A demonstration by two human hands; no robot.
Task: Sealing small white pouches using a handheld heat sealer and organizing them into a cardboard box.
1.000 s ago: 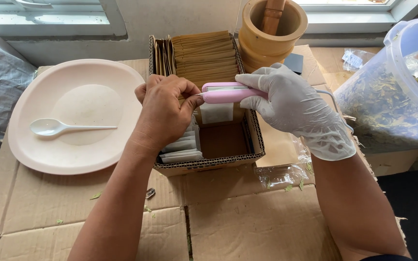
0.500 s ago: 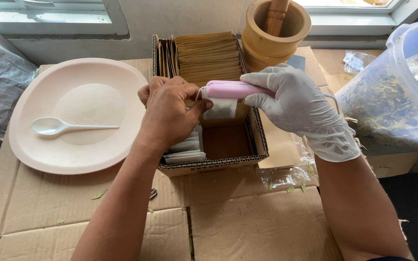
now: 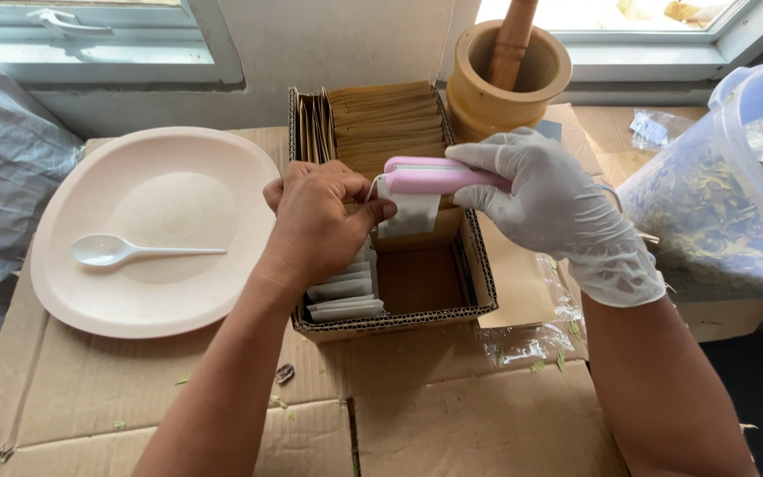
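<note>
My bare left hand point(image 3: 318, 223) pinches the top edge of a small white tea bag point(image 3: 408, 212) over an open cardboard box point(image 3: 399, 320). My right hand point(image 3: 551, 203), in a white glove, grips a pink handheld sealer point(image 3: 434, 175) clamped across the bag's top. Inside the box, several filled white bags point(image 3: 342, 291) stand at the front left and a stack of brown paper envelopes point(image 3: 386, 124) fills the back.
A cream plate point(image 3: 117, 291) with a white plastic spoon point(image 3: 134, 252) lies to the left. A wooden mortar with pestle point(image 3: 505, 75) stands behind the box. A clear plastic tub of dried leaves point(image 3: 726, 194) sits at the right. Flattened cardboard point(image 3: 452, 415) covers the surface.
Both hands with the sealer and bag have shifted slightly. The tea bag now hangs more visibly below the sealer.
</note>
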